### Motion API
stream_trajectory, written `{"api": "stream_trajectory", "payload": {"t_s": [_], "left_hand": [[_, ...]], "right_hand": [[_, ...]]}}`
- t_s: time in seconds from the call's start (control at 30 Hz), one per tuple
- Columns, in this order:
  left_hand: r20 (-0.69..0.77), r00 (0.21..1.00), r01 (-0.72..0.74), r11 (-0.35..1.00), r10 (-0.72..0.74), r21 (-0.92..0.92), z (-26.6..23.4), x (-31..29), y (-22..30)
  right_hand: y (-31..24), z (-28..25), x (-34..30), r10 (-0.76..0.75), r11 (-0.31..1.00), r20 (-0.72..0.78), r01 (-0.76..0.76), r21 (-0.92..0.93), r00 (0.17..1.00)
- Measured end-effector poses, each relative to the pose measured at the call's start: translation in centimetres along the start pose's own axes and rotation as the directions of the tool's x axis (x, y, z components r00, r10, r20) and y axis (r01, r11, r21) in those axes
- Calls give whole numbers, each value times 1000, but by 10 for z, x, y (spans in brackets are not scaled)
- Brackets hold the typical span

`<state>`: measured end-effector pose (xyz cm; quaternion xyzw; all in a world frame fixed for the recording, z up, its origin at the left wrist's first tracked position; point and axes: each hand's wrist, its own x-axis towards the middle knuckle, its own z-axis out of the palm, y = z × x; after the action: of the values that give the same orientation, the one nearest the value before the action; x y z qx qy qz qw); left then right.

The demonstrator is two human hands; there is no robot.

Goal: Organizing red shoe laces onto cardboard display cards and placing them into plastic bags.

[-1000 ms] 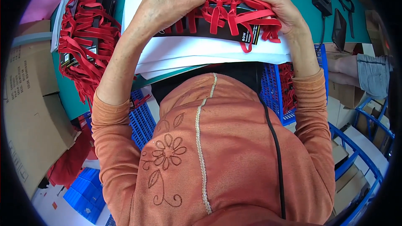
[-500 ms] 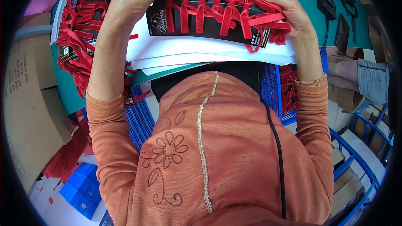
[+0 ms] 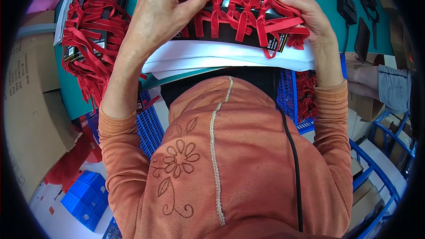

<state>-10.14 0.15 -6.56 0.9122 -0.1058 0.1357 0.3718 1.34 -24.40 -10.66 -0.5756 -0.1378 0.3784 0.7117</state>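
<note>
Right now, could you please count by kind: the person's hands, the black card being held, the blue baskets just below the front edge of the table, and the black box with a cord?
Hands: 2 (left hand, right hand)
Held black card: 1
Blue baskets: 2 (left basket, right basket)
Black box with a cord: 1
Total: 6

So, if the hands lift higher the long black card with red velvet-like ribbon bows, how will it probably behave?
The long black card seems moderately stiff: its lower edge shows no sharp fold. The red velvet-like ribbon bows are probably floppy, as one loop dangles below that edge. The whole looks light: narrow ribbons on thin-looking card.
</note>
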Motion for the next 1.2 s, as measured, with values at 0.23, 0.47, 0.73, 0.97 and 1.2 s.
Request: {"api": "stream_trajectory", "payload": {"t_s": [0.23, 0.47, 0.73, 0.97, 1.2], "left_hand": [[-247, 915, 273, 940, -319, -203, -23, -7, -20], [-274, 843, 405, 882, -463, -242, -14, -11, -26], [-352, 921, 149, 986, -165, -72, -10, -11, -4], [-53, 957, -253, 909, 286, 330, 14, -7, 42], [10, 971, -226, 897, 240, 380, 22, -3, 28]], "right_hand": [[-4, -2, -1, -17, 999, 27, 18, -35, 999], [-10, 10, -7, -85, 988, -73, 74, -132, 994], [-22, 14, -9, 57, 998, 97, -58, 8, 994], [-19, 24, -8, 87, 996, 70, -89, 30, 994], [-22, 36, -6, 167, 983, -24, -165, 81, 986]]}}
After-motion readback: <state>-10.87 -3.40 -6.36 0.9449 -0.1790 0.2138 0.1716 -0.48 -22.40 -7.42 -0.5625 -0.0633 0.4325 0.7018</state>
